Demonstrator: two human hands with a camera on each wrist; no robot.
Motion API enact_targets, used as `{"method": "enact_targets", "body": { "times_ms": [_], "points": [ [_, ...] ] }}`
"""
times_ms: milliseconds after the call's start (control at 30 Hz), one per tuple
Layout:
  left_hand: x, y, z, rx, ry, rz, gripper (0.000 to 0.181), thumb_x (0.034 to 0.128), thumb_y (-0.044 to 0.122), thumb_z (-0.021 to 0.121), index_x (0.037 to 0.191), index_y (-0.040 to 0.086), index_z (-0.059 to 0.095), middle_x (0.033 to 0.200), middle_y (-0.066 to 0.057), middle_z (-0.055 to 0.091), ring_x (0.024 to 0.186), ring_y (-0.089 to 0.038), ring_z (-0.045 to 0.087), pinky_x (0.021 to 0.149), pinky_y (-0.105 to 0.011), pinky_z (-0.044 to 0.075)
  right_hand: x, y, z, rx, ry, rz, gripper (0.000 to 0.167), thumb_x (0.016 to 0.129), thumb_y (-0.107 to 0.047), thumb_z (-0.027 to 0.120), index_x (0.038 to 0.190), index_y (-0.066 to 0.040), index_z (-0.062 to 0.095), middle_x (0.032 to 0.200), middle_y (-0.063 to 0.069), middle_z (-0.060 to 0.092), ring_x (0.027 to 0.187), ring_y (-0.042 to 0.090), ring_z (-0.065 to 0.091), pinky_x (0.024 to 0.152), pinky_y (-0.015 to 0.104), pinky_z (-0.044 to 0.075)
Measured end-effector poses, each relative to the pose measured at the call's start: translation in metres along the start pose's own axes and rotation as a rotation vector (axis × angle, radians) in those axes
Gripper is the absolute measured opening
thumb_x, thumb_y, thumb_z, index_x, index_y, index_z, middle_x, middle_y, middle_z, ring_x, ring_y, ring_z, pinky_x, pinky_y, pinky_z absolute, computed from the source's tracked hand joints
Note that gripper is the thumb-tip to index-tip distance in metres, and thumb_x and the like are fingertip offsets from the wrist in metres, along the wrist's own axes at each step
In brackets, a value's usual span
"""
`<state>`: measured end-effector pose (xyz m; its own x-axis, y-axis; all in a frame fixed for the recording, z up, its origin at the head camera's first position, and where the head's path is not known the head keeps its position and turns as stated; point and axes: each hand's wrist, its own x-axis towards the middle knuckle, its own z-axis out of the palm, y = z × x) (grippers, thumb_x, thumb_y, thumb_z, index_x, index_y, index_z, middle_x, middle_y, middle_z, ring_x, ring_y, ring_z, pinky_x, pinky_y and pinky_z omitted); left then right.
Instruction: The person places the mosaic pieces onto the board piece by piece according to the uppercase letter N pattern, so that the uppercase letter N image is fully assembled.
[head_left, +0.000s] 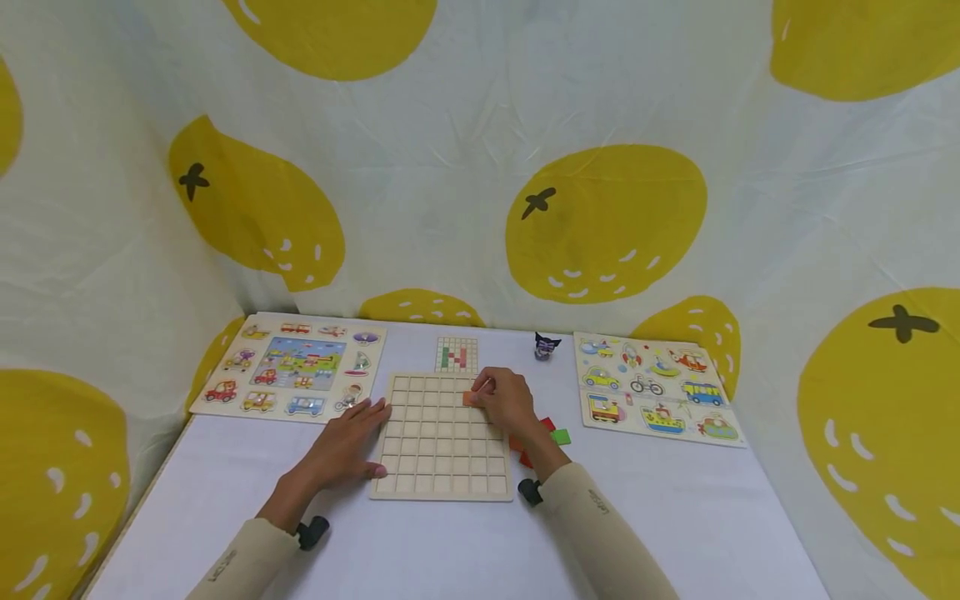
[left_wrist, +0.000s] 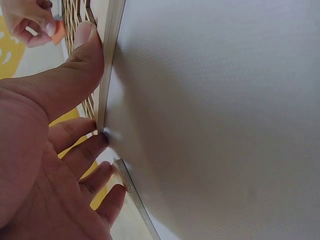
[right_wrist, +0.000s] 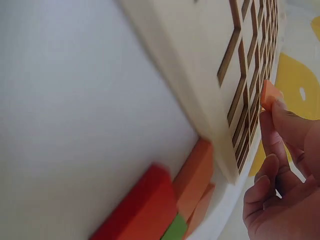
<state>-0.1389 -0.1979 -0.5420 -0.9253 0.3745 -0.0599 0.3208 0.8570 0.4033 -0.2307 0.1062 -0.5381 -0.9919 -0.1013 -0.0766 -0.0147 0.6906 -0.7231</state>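
My right hand [head_left: 507,403] pinches an orange square tile [right_wrist: 269,95] between thumb and fingertip, over the upper right part of a wooden grid board [head_left: 441,493]. The board's square cells show bare wood. Along the board's left edge lies my left hand [head_left: 347,446], fingers spread; in the left wrist view its thumb [left_wrist: 86,47] rests on the rim and its fingertips touch the side. Beside the board's right edge is a loose pile of tiles, with a red tile [right_wrist: 145,205], a green tile [head_left: 561,437] and orange tiles [right_wrist: 194,177], partly hidden by my right forearm.
Behind the board lies a small pattern card [head_left: 457,355] with coloured squares. A vehicle puzzle board [head_left: 288,364] is at the left, another puzzle board [head_left: 652,385] at the right. A small dark figurine [head_left: 545,345] stands near the back. A lemon-print curtain [head_left: 465,208] encloses the table.
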Motion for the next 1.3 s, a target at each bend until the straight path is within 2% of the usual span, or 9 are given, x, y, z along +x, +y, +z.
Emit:
{"method": "enact_targets", "body": {
  "times_ms": [233,500,700,800,1033,1300],
  "points": [
    [0.0,0.0,0.0,0.015,-0.007,-0.014,0.105,0.0751,0.034,0.097,0.162,0.006,0.044,0.17,-0.015,0.041,0.16,-0.045,0.031,0.119,-0.072,0.035,0.005,-0.009,0.009,-0.088,-0.001,-0.026,0.012,0.092,-0.021,0.084,0.089,-0.022,0.073,0.078,-0.005,0.067,0.082,0.016,0.06,0.073,0.032,0.046],
    [-0.001,0.003,-0.004,0.006,-0.003,-0.009,0.104,0.0749,0.034,0.097,0.16,0.006,0.046,0.169,-0.016,0.042,0.159,-0.046,0.032,0.117,-0.074,0.036,0.009,-0.011,0.011,-0.17,0.002,-0.043,0.012,0.093,-0.022,0.084,0.086,-0.024,0.074,0.076,-0.004,0.063,0.082,0.016,0.057,0.069,0.031,0.044],
    [-0.001,0.002,-0.003,0.019,0.007,0.003,0.104,0.0742,0.035,0.097,0.16,0.005,0.046,0.168,-0.017,0.043,0.158,-0.046,0.034,0.115,-0.074,0.038,0.009,-0.012,0.01,-0.154,-0.047,-0.012,0.014,0.094,-0.019,0.082,0.082,-0.024,0.074,0.077,-0.002,0.065,0.084,0.018,0.058,0.073,0.033,0.045],
    [0.0,0.0,-0.002,0.02,0.005,-0.002,0.104,0.0745,0.035,0.097,0.16,0.005,0.046,0.169,-0.016,0.043,0.158,-0.046,0.033,0.116,-0.073,0.038,0.008,-0.014,0.009,-0.139,-0.063,0.009,0.011,0.094,-0.019,0.082,0.086,-0.023,0.076,0.081,-0.002,0.066,0.088,0.019,0.058,0.077,0.034,0.046],
    [0.0,0.0,-0.002,0.024,0.002,-0.007,0.105,0.0746,0.035,0.097,0.161,0.005,0.045,0.169,-0.016,0.042,0.159,-0.046,0.032,0.117,-0.072,0.038,0.007,-0.012,0.006,-0.155,-0.07,-0.011,0.008,0.093,-0.016,0.082,0.096,-0.022,0.081,0.083,-0.002,0.066,0.089,0.018,0.056,0.076,0.032,0.045],
    [0.0,0.001,-0.002,0.023,0.007,-0.004,0.104,0.0747,0.035,0.097,0.16,0.005,0.046,0.169,-0.016,0.043,0.158,-0.046,0.033,0.116,-0.072,0.038,0.007,-0.012,0.004,-0.162,-0.071,-0.019,0.008,0.091,-0.017,0.085,0.094,-0.023,0.08,0.086,-0.003,0.066,0.093,0.019,0.055,0.081,0.034,0.046]
  ]
}}
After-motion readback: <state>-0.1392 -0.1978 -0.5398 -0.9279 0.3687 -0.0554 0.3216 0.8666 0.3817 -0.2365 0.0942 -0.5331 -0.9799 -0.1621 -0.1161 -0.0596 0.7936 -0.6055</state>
